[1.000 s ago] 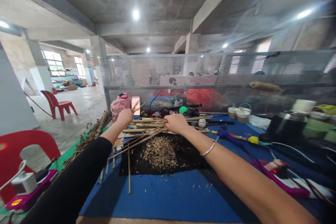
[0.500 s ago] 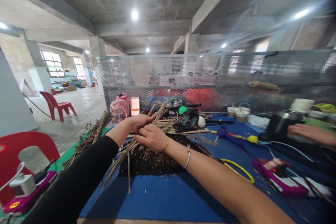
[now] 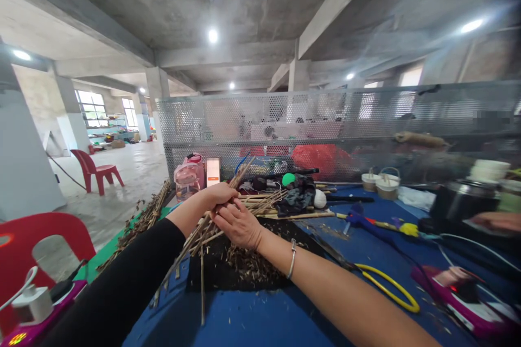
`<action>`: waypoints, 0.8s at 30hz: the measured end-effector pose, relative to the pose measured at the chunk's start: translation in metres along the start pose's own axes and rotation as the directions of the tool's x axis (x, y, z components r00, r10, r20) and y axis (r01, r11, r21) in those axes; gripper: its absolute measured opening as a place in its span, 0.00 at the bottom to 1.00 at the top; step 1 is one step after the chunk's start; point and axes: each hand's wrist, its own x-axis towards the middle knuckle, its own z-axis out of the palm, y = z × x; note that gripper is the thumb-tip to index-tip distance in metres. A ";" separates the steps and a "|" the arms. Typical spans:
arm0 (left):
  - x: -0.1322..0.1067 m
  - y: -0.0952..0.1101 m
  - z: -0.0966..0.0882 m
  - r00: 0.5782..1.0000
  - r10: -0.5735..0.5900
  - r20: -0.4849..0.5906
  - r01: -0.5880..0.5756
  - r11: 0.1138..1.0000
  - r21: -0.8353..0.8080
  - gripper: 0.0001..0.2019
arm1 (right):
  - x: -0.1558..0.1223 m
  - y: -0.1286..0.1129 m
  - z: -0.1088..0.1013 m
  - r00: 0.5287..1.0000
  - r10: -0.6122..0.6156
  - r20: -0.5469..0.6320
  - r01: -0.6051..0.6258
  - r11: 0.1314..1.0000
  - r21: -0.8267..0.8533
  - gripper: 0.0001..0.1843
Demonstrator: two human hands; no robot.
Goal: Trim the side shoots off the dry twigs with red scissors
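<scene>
My left hand (image 3: 217, 197), in a black sleeve, is closed round a bundle of thin dry sticks (image 3: 199, 233) that slants down to the left over the blue table (image 3: 260, 314). My right hand (image 3: 238, 223), with a silver bangle on the wrist, lies against the same bundle just below the left hand, fingers curled on the sticks. Under both hands a black mat (image 3: 244, 274) carries a heap of short stick trimmings (image 3: 248, 263). More long sticks (image 3: 285, 209) lie behind the hands.
A perforated metal screen (image 3: 325, 119) stands at the table's back. Pink bottle (image 3: 188, 179), small baskets (image 3: 380, 183), yellow-handled tool (image 3: 391, 287), pink device (image 3: 468, 293) and black pot (image 3: 459, 203) stand around. Another person's hand (image 3: 494, 220) shows at right. Red chairs (image 3: 36, 238) stand left.
A second ago my hands were apart at the far stick pile. They came together nearer me, gathering sticks into one slanted bundle, and still grip it.
</scene>
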 end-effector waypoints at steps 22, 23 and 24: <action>0.018 -0.037 -0.043 0.964 0.248 -0.095 -0.195 0.905 0.378 0.16 | -0.039 0.082 0.051 0.577 0.386 0.719 -0.514 0.856 -0.047 0.12; 0.019 -0.039 -0.043 0.966 0.245 -0.085 -0.197 0.906 0.374 0.16 | -0.039 0.084 0.048 0.608 0.377 0.699 -0.497 0.867 -0.035 0.13; 0.020 -0.041 -0.042 0.967 0.243 -0.074 -0.199 0.907 0.372 0.16 | -0.039 0.086 0.045 0.643 0.366 0.673 -0.478 0.878 -0.022 0.14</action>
